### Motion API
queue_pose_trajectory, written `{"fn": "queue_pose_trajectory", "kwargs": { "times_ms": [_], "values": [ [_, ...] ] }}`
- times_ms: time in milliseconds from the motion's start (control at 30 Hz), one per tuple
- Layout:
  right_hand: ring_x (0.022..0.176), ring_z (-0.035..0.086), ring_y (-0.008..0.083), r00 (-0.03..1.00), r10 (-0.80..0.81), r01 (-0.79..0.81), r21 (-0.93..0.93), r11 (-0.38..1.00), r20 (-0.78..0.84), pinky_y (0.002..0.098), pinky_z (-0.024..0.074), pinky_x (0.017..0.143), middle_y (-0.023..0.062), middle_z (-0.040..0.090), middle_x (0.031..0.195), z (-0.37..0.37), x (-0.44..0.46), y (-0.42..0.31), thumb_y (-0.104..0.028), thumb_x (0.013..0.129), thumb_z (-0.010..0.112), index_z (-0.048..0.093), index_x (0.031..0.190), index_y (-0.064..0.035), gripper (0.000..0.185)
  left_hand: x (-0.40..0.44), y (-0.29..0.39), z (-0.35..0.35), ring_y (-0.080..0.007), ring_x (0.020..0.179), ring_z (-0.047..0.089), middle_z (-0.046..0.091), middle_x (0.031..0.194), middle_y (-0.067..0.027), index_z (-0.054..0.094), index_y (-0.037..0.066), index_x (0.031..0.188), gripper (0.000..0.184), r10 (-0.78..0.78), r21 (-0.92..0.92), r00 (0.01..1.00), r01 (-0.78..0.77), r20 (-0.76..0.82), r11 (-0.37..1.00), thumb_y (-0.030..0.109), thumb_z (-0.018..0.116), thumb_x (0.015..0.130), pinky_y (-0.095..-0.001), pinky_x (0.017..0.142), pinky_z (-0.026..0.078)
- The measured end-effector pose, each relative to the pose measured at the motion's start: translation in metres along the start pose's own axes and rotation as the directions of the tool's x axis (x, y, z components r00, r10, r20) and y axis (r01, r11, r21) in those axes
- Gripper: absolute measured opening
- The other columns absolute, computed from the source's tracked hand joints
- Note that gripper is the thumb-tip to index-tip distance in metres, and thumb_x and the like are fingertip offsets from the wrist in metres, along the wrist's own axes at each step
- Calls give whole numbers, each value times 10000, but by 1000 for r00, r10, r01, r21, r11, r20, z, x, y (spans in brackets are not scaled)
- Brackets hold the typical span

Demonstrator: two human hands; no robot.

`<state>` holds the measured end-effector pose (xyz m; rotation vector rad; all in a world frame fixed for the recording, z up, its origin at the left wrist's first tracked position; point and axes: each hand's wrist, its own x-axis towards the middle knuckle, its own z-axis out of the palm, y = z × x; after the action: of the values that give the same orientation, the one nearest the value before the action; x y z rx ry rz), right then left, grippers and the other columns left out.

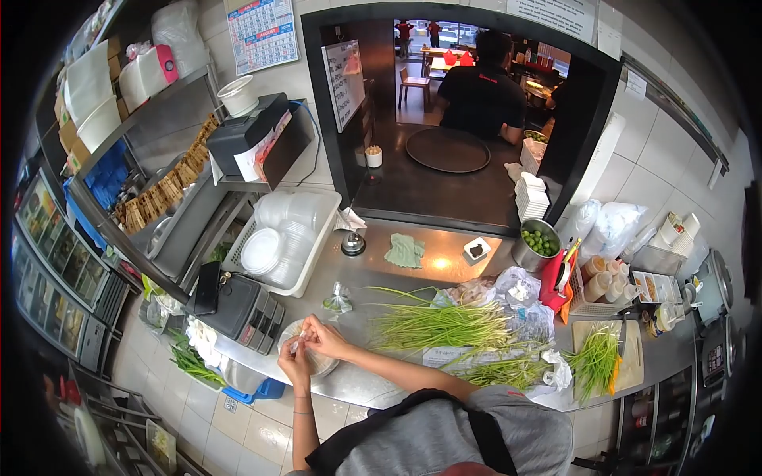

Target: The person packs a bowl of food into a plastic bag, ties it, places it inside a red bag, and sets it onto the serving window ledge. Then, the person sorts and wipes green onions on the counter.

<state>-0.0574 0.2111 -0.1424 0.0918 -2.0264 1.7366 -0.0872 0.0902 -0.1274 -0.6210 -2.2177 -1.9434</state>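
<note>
My left hand and my right hand meet at the left part of the steel counter, fingers pinched together. Between them is a small whitish, see-through bit, too small to name. Directly below both hands sits a round pale container, partly covered by them. Just beyond my hands lies a small knotted clear plastic bag with something green inside. To the right of my right forearm, long green onions are spread in a pile on the counter.
A white basket of clear plastic tubs and a black drawer box stand left. Ahead are a call bell and a green cloth. Rightward are a pot of green limes and a cutting board with more onions.
</note>
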Motion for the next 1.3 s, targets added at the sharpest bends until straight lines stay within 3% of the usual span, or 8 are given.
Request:
{"fn": "queue_pose_trajectory", "kwargs": {
  "times_ms": [167, 267, 400, 700, 800, 933, 1067, 1300],
  "values": [
    [579, 537, 121, 999, 45, -47, -106, 993, -24, 273, 425, 518, 38, 519, 681, 3, 0, -10, -16, 746, 617, 374, 934, -67, 312, 9, -8, 2, -147, 553, 479, 562, 654, -79, 545, -8, 694, 140, 55, 198, 993, -33, -106, 980, 54, 667, 726, -303, 501, 388],
    [552, 518, 123, 998, 46, -51, -143, 988, -41, 277, 414, 501, 31, 490, 661, 1, -2, -12, -7, 729, 613, 368, 924, -72, 321, 18, 16, -2, -142, 506, 466, 534, 580, -87, 530, -14, 675, 146, -40, 353, 998, 19, 55, 935, 39, 664, 701, -303, 482, 383],
    [529, 504, 127, 997, 1, -10, -122, 993, -78, 283, 398, 488, 27, 481, 654, 0, -4, -12, 2, 714, 606, 365, 914, -75, 322, 40, 15, -22, -212, 491, 517, 574, 600, -129, 554, -15, 682, 118, 47, 334, 890, -218, 454, 917, 37, 659, 700, -314, 491, 405],
    [545, 521, 154, 997, -12, 1, -140, 990, -78, 286, 417, 515, 40, 498, 653, 0, -5, -17, 11, 714, 583, 381, 902, -73, 289, 43, 24, -27, -306, 695, 505, 541, 717, -122, 588, 32, 763, 68, 291, 457, 682, -690, 672, 562, 96, 596, 744, -360, 643, 430],
    [581, 534, 158, 996, -52, 48, -62, 997, -73, 286, 428, 537, 50, 516, 680, -1, -7, -17, 20, 714, 580, 415, 907, -57, 265, 50, -4, -34, -281, 697, 515, 545, 757, -133, 564, 16, 750, 124, 148, 376, 691, -545, 707, 749, 125, 560, 809, -338, 645, 422],
    [624, 529, 183, 991, -132, 131, -113, 985, 0, 299, 436, 566, 71, 496, 724, -2, -5, -5, -19, 717, 605, 464, 813, -34, 171, 51, -27, -40, -119, 714, 515, 571, 775, -37, 575, 14, 831, 211, -390, 198, 665, 348, 637, 916, 196, 497, 904, -276, 644, 415],
    [631, 510, 241, 930, -360, 368, -269, 890, 81, 340, 434, 587, 91, 477, 755, -9, -3, -7, -128, 734, 646, 486, 712, -25, 192, 56, -21, -38, -60, 756, 496, 571, 824, 4, 597, 9, 905, 228, -426, 126, 610, 472, 668, 873, 213, 498, 911, -225, 679, 420],
    [715, 549, 362, 963, -217, 259, -312, 914, 162, 411, 425, 631, 168, 562, 733, -4, 4, -7, -143, 781, 564, 549, 770, 6, 150, 61, -22, -43, -44, 598, 490, 577, 657, 31, 631, -1, 730, 197, -380, 54, 685, 447, 621, 893, 161, 610, 841, -199, 537, 386]
  ]
}}
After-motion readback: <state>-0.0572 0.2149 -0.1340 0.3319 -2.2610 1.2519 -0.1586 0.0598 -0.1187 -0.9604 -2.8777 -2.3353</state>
